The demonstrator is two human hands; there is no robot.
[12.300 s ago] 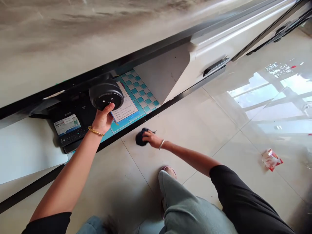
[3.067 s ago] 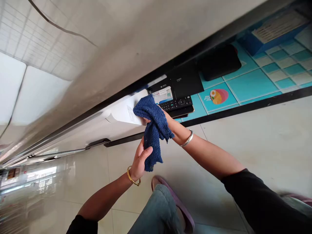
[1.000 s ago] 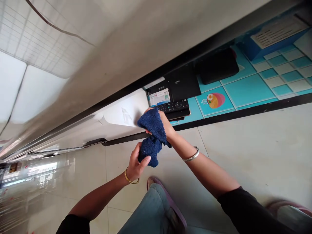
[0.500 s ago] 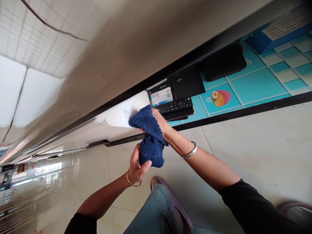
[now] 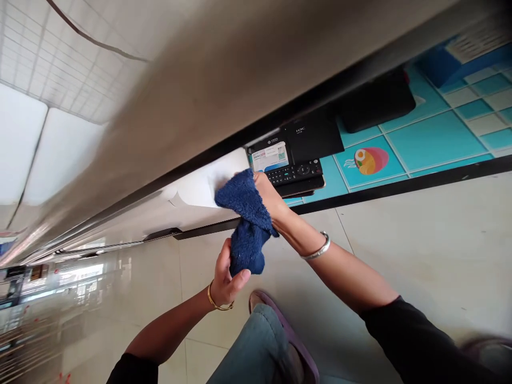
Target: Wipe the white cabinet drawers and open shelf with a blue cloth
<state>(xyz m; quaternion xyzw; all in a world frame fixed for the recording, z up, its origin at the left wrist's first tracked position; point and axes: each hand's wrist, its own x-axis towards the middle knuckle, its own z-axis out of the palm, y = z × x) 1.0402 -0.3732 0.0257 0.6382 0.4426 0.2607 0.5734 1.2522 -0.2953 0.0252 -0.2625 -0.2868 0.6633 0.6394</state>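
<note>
Bright daylight is filling the scene, and the glossy floor (image 5: 420,240) is reflecting it, with washed-out window glare pooling at the lower left. The pale cabinet top (image 5: 240,69) is smearing with motion blur toward the upper right, and the far right of the open shelf (image 5: 420,144) is softening too. A deep shadow is sitting under the overhang. Straight edges are bowing and tilting toward the frame borders. The blue cloth (image 5: 248,224) is staying fairly sharp at the centre.
</note>
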